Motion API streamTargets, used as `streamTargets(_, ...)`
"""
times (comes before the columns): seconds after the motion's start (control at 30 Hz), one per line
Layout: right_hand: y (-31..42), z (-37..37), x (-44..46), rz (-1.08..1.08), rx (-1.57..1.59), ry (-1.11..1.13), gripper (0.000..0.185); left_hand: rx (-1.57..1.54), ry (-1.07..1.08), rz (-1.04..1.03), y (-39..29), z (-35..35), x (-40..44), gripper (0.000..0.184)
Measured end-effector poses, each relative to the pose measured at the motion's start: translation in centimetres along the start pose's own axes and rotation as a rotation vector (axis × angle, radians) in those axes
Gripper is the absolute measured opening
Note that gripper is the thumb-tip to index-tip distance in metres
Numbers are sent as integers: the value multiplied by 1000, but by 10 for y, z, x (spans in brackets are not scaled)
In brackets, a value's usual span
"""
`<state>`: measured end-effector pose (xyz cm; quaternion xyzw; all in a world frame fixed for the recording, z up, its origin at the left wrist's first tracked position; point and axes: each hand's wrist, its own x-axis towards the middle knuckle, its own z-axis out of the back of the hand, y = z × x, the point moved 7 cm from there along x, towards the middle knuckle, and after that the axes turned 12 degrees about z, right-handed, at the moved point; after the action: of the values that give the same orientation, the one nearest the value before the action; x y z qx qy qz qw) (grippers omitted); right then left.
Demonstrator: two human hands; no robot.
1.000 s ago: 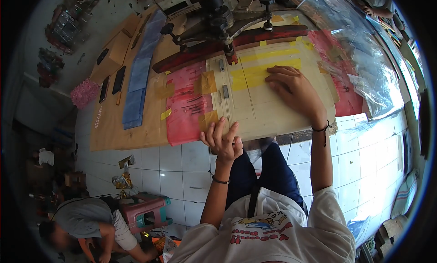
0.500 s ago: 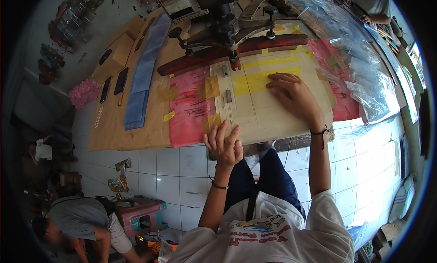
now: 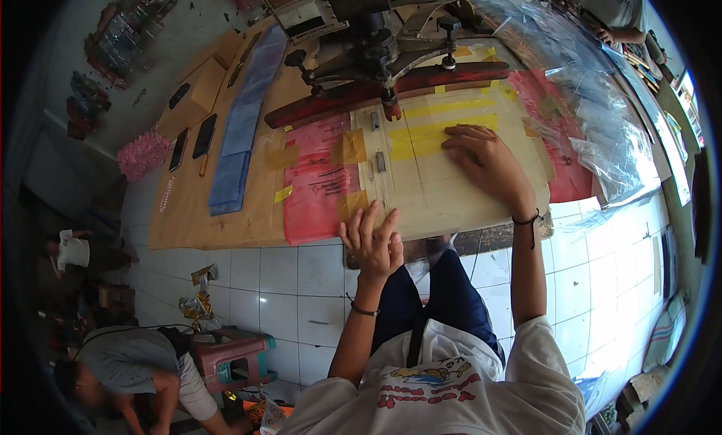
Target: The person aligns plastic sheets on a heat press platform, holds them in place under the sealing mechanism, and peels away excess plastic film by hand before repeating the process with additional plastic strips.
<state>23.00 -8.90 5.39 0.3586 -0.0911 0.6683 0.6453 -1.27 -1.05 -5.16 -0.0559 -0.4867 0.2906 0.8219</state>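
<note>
Hardly anything has moved since half a second ago: the view drifts so that the desk [image 3: 188,224] sits slightly lower and further right, while the hands keep their places. Straight ahead at 12 o'clock from the wearer lies the pale board [image 3: 444,198], flat on the desk, its near edge facing the body. It looks stiff and rather light for its breadth, with a smooth face that would probably slide if pushed; the taped film on it seems easy to crease, so the bare near edge, towards both corners, looks the best place to take hold. The hands are well apart. At the board's 7 o'clock corner the left hand [image 3: 372,247] has its fingers spread, tips resting on top; whether the thumb presses beneath cannot be told. At 2 o'clock from the board's middle the right hand [image 3: 492,164] lies loosely bent and unclenched, fingertips on the yellow tape [image 3: 414,143]. Between the hands, towards 10 o'clock, small grey bars [image 3: 380,162] lie on the board, and beside them at 9 o'clock is a red sheet [image 3: 320,187]. Beyond, at 12 o'clock, a long red bar [image 3: 470,75] spans the board beneath a dark metal frame [image 3: 380,51]; farther off, at 1 o'clock, clear plastic sheets [image 3: 541,51] spread out.
</note>
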Motion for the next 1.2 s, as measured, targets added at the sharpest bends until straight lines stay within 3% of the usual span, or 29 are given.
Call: streamTargets(1.2, 1, 1, 2, -19, 20, 25, 21, 37, -77, -32, 0, -5, -6, 39)
